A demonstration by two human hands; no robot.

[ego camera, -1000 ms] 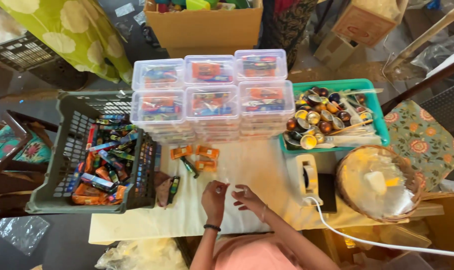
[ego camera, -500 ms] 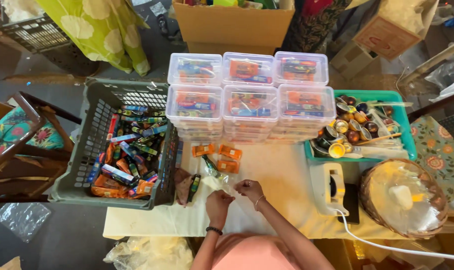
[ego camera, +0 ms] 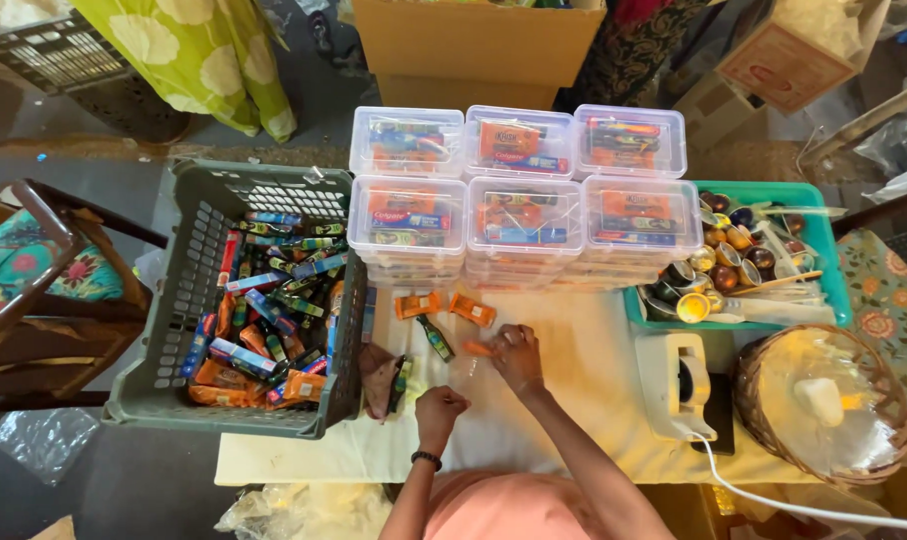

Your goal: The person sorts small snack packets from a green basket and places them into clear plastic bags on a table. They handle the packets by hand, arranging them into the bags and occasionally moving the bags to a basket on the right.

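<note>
On the cloth-covered table [ego camera: 574, 400], from left to right: the grey crate [ego camera: 189, 330] of small cartons, then the left hand [ego camera: 440, 408], clenched into a fist, whether around anything cannot be told. The right hand [ego camera: 516, 355] is further forward, fingers pinching a small orange packet [ego camera: 477, 348]. This packet lies just left of the right hand, long axis roughly left-right. Two more orange packets [ego camera: 444, 305] lie just beyond, nearer the right hand, before the stacked clear boxes [ego camera: 522, 200].

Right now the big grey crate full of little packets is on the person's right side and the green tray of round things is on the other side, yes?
Not quite. The head view shows the grey crate on the person's left, and the green tray on the right.
</note>
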